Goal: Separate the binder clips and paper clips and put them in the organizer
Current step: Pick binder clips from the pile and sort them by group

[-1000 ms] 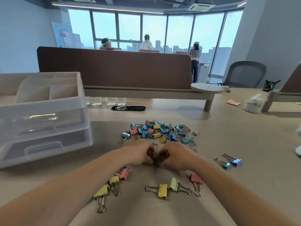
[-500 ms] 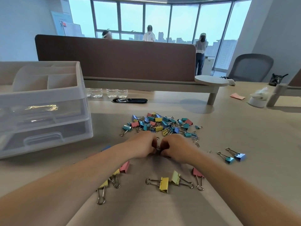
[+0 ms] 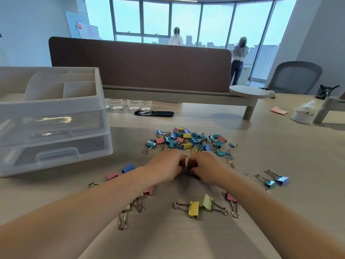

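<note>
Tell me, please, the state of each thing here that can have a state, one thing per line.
Left hand, fingers curled, pinches the metal clip.
Right hand, fingers curled, pinches the same metal clip.
Upper drawer, shut.
Lower drawer, shut.
Top compartments, open above, nothing visible inside.
Clip pile, mixed and unsorted on the table.
Yellow binder clips, lying apart from the pile, handles folded out.
</note>
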